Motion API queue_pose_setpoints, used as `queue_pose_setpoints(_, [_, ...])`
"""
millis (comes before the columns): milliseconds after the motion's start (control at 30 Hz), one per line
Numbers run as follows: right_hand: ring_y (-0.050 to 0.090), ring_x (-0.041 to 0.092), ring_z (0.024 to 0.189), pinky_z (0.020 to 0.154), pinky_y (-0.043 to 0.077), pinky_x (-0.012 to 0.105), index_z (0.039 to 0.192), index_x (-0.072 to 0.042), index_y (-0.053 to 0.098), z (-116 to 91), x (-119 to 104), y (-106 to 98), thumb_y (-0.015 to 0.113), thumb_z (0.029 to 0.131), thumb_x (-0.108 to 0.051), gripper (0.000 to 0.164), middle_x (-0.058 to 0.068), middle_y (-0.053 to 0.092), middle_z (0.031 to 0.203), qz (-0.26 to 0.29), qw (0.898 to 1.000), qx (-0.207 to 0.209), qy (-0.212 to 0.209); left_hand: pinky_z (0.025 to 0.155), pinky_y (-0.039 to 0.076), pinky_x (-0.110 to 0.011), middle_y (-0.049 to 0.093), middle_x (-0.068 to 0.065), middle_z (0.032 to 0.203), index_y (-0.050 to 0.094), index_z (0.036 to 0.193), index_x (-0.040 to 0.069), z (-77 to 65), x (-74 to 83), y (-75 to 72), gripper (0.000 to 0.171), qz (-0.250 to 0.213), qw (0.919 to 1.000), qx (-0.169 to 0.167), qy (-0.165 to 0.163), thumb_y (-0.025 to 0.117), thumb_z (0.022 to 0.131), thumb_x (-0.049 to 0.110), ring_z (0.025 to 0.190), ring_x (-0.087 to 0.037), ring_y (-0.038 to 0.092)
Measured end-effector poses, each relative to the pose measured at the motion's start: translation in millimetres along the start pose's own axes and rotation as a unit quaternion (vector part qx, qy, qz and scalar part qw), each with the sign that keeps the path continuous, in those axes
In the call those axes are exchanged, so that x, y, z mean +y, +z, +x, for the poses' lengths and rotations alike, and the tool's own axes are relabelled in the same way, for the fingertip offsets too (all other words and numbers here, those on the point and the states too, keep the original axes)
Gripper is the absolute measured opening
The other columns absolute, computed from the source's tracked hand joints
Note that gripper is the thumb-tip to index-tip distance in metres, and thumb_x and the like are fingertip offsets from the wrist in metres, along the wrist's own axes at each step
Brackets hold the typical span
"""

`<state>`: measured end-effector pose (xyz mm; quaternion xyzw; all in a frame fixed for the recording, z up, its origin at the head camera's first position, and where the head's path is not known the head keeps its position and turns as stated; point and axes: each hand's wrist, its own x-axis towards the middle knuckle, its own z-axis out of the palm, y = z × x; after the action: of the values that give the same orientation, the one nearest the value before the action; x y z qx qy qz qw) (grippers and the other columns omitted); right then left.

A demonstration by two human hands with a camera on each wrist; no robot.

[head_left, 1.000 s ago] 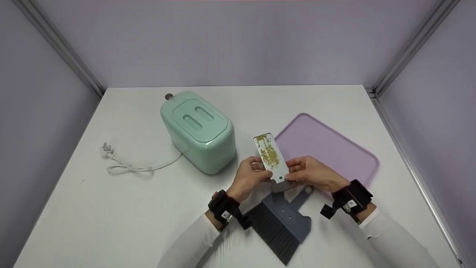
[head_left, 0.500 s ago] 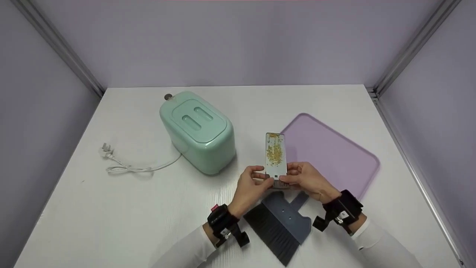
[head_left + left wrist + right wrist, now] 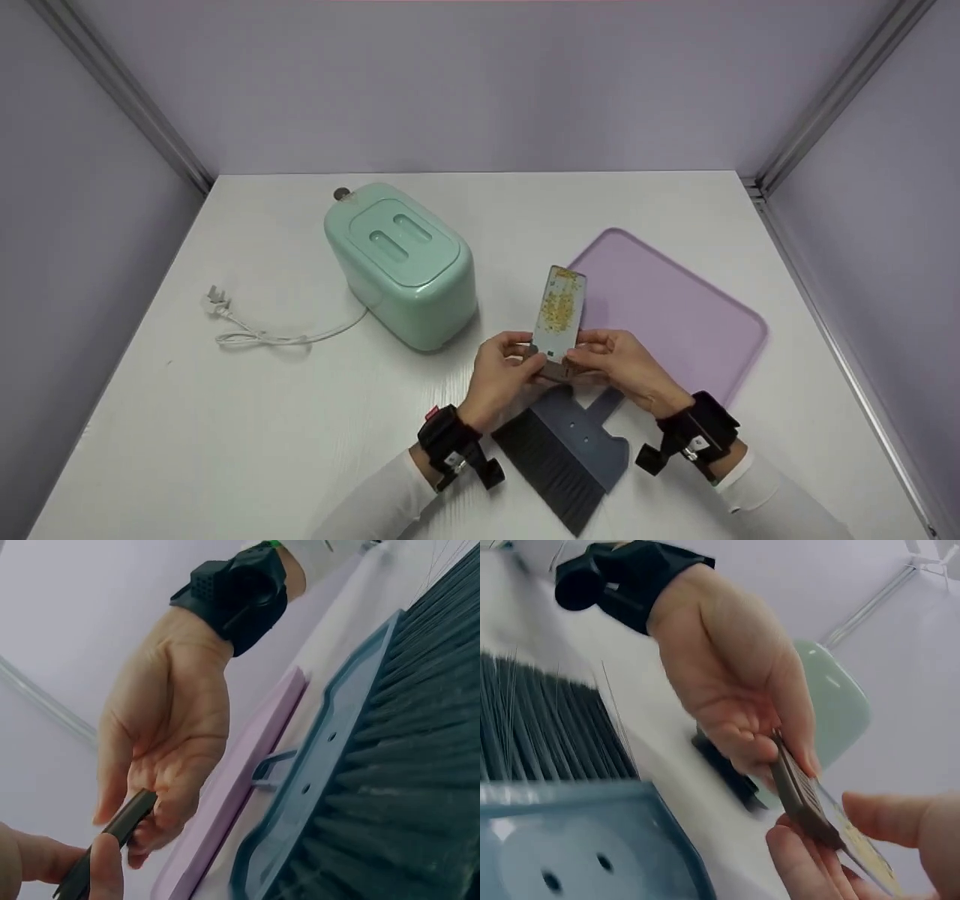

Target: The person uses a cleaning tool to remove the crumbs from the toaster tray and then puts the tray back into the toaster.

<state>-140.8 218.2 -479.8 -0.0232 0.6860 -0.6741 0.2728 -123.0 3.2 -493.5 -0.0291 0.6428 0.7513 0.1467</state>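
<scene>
Between both hands is a narrow crumb tray (image 3: 551, 341), its pale surface scattered with yellow-brown crumbs (image 3: 558, 311) and its near end a grey-brown grip (image 3: 802, 795). The left hand (image 3: 496, 375) pinches the left side of that near end, thumb on top. At the right side, the right hand (image 3: 626, 369) pinches it the same way. The tray's far end points away from the person and overlaps the edge of the lilac tray in the head view. Below the hands lies a hand brush (image 3: 577, 442) with dark bristles and a blue-grey body.
A mint-green toaster (image 3: 405, 262) stands left of the hands, with a white cord and plug (image 3: 217, 300) on the table (image 3: 262, 435). To the right, the lilac tray (image 3: 675, 315) lies flat. Walls enclose the back and sides.
The crumb tray's far end has swung to the right, from leaning left to leaning slightly right. The right hand has come slightly lower. Toaster, brush and lilac tray stay put.
</scene>
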Motion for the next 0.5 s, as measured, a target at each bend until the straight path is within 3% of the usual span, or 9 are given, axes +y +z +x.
queue_pose_setpoints(67, [0.069,0.032,0.099,0.085,0.059,0.041,0.134,0.007,0.048,-4,-4,-8,0.068,0.090,-0.026,0.058,0.021,0.067,0.114,-0.084,0.996,0.004,-0.025,0.081,0.056,-0.057,0.062,-0.020,0.103,0.054,0.124,-0.009,1.0,1.8,-4.0,0.041,-0.006,1.0000,-0.004,0.000,0.067,0.086,0.000,0.083,-0.032,0.069])
queue_pose_setpoints(100, [0.068,0.033,0.098,0.084,0.059,0.042,0.133,0.006,0.050,-6,-6,-12,0.068,0.090,-0.028,0.058,0.021,0.067,0.113,-0.138,0.989,0.006,-0.044,0.079,0.057,-0.054,0.062,-0.019,0.102,0.055,0.124,-0.008,1.3,2.3,-5.9,0.041,-0.007,1.0000,-0.004,0.000,0.068,0.086,0.001,0.081,-0.030,0.069])
queue_pose_setpoints(167, [0.068,0.033,0.095,0.082,0.058,0.045,0.129,0.004,0.055,-10,-10,-21,0.069,0.089,-0.032,0.056,0.019,0.068,0.109,-0.248,0.964,0.006,-0.091,0.075,0.060,-0.046,0.062,-0.017,0.102,0.056,0.123,-0.006,1.7,3.7,-9.2,0.040,-0.010,0.9999,0.000,0.001,0.069,0.085,0.002,0.079,-0.025,0.068])
queue_pose_setpoints(233, [0.068,0.030,0.093,0.080,0.057,0.047,0.125,0.001,0.059,-14,-14,-27,0.070,0.087,-0.034,0.053,0.015,0.070,0.105,-0.349,0.926,0.002,-0.145,0.071,0.062,-0.038,0.062,-0.015,0.103,0.057,0.122,-0.004,2.0,4.7,-11.9,0.040,-0.010,0.9999,0.006,0.000,0.071,0.085,0.004,0.079,-0.020,0.068])
queue_pose_setpoints(333, [0.068,0.026,0.093,0.080,0.056,0.045,0.120,-0.005,0.064,-20,-16,-34,0.072,0.085,-0.039,0.049,0.009,0.071,0.103,-0.473,0.854,-0.010,-0.216,0.070,0.062,-0.034,0.061,-0.015,0.104,0.058,0.122,-0.003,2.4,6.2,-14.7,0.041,-0.008,0.9999,0.012,0.002,0.072,0.085,0.006,0.080,-0.018,0.067])
queue_pose_setpoints(500, [0.063,0.016,0.093,0.076,0.055,0.034,0.116,-0.014,0.067,-24,-9,-37,0.072,0.083,-0.047,0.046,-0.004,0.066,0.106,-0.604,0.740,-0.037,-0.293,0.071,0.062,-0.037,0.061,-0.016,0.104,0.057,0.123,-0.005,3.1,9.3,-18.6,0.042,-0.010,0.9999,0.002,0.005,0.071,0.085,0.004,0.080,-0.019,0.067])
